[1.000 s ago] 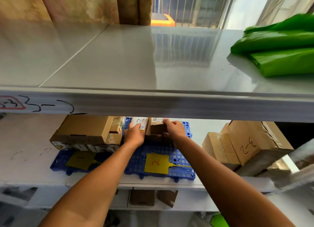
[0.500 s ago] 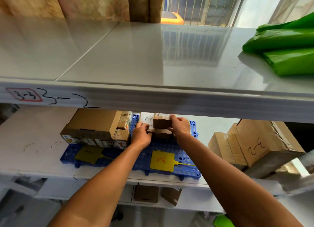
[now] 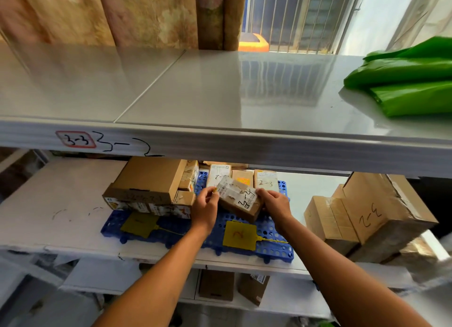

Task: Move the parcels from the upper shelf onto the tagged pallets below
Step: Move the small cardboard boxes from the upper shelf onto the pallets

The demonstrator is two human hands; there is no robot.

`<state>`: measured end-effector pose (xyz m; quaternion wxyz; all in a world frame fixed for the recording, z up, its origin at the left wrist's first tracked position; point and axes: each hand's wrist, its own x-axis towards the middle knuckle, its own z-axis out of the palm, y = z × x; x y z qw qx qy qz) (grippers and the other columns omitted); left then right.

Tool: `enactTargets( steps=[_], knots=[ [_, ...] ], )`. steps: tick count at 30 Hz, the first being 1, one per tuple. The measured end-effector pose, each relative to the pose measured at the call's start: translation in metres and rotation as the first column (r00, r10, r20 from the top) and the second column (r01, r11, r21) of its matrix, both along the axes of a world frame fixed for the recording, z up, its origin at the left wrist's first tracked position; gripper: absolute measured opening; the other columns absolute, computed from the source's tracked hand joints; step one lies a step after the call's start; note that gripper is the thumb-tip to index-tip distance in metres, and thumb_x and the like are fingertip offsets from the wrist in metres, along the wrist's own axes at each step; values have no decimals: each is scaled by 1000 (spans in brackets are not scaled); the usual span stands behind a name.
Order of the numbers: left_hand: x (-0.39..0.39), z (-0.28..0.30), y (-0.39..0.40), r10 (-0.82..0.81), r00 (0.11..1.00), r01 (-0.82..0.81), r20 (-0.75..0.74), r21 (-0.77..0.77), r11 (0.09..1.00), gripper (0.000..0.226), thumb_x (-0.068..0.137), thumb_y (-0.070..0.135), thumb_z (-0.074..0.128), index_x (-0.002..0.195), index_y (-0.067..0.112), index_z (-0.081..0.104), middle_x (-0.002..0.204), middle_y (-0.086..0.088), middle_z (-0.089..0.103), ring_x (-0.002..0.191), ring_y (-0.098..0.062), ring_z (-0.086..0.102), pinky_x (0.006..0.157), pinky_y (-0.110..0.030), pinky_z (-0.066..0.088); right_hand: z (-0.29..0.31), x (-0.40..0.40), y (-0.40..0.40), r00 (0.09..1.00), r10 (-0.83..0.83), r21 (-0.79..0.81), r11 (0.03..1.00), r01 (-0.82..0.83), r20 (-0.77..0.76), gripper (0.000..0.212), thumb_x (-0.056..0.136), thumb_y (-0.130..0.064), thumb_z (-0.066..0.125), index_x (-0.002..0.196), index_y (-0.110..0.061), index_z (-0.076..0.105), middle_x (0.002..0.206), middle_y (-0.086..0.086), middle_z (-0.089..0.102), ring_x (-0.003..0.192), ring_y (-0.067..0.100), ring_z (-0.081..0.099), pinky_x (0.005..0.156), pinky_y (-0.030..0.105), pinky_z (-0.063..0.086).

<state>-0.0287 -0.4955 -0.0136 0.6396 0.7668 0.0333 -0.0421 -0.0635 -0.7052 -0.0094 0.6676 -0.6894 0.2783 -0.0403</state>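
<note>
Under the grey upper shelf [image 3: 220,141], a small brown parcel [image 3: 238,200] with a white label and handwritten marking is tilted above the blue pallet [image 3: 269,243]. My left hand [image 3: 206,204] grips its left end and my right hand [image 3: 275,203] grips its right end. A yellow tag [image 3: 239,233] lies on the pallet's front. Behind the held parcel, three small parcels [image 3: 265,180] stand upright on the pallet. A second blue pallet [image 3: 110,226] to the left carries a large flat carton [image 3: 149,180] and its own yellow tag [image 3: 139,224].
Green plastic bags [image 3: 406,82] lie on the upper shelf at the right. Big taped cartons [image 3: 367,216] marked by hand stand on the middle shelf right of the pallet. Two brown boxes [image 3: 216,285] sit on the shelf below. The upper shelf's front edge overhangs the pallets.
Both hands have drawn a small parcel forward from the row at the back and tilted it, label up. The view has shifted so the shelves appear further right and lower.
</note>
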Motion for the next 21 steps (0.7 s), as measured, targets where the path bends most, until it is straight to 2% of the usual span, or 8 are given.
enactTargets(
  steps=[2,4,6,8,11,15,21],
  knots=[
    [-7,-8,3,39,999,-39,-18,11,999,19,98,31,60,117,28,64,115,3,68,96,-4,61,73,-21,46,-1,-3,5,1000,-10,38,999,10,24,26,91,-37,76,103,-14,74,96,8,79,82,18,77,60,25,60],
    [-15,-15,6,80,996,-78,-43,40,996,25,96,29,65,120,22,65,114,-1,68,96,-9,63,72,-25,49,-4,-5,11,999,-22,59,998,20,32,33,91,-36,77,113,-13,67,103,10,76,93,24,77,72,37,66],
    [-23,-23,9,115,991,-111,-66,68,992,29,95,31,66,122,22,64,115,-1,67,99,-14,63,74,-28,50,-7,-7,19,999,-20,55,998,18,37,34,91,-32,77,116,-13,63,109,11,74,97,26,75,75,42,66],
    [-30,-30,12,138,988,-131,-73,96,987,33,95,34,67,126,22,63,119,-2,65,105,-17,62,83,-34,53,-11,-8,28,999,-9,41,999,7,38,33,90,-25,78,117,-15,62,112,10,72,98,24,74,77,41,66],
    [-34,-38,14,164,984,-152,-74,142,978,41,97,34,65,134,17,61,131,-6,62,116,-22,60,97,-42,54,-18,-9,39,1000,-2,-26,1000,3,14,35,87,-16,79,116,-21,60,113,7,71,103,24,72,88,45,64],
    [-28,-37,20,152,986,-132,-74,222,966,44,101,33,59,141,14,58,140,-8,60,127,-24,57,102,-40,51,-23,-8,50,999,-21,-108,994,18,-25,31,88,-16,78,110,-27,60,111,4,70,100,19,70,86,37,63],
    [-21,-36,20,82,992,-54,-99,258,965,46,104,24,53,149,16,50,147,-7,56,133,-26,54,107,-40,48,-25,-7,55,997,-46,-199,979,33,-60,40,95,-17,72,133,-14,63,122,6,68,110,20,65,97,40,59]
  ],
)
